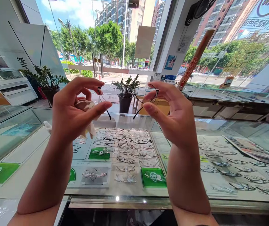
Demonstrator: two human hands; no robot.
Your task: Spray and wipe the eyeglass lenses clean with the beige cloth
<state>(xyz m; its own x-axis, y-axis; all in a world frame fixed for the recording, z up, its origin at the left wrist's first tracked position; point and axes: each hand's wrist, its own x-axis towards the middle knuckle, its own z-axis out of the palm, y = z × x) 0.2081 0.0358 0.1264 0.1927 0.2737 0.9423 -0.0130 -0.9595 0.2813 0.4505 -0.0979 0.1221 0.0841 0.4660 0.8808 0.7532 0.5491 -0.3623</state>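
Between my two raised hands is a pair of eyeglasses (134,91) with thin dark rims and round lenses. Its temple arms hang down, black at their tips. My left hand (74,105) pinches one side of the frame by the lens edge. Tucked in that palm and hanging below it is a crumpled pale cloth (90,125). My right hand (172,110) grips the other side, with the forefinger along the top rim and the thumb beneath the lens. Both hands are held above a glass display case.
Below me, the glass display case (101,198) holds many eyeglass frames in rows and several green cards (153,178). A magazine (254,149) lies on the right. Potted plants (125,103) stand beyond the case, before glass doors. A red-brown pole (193,64) leans at the right.
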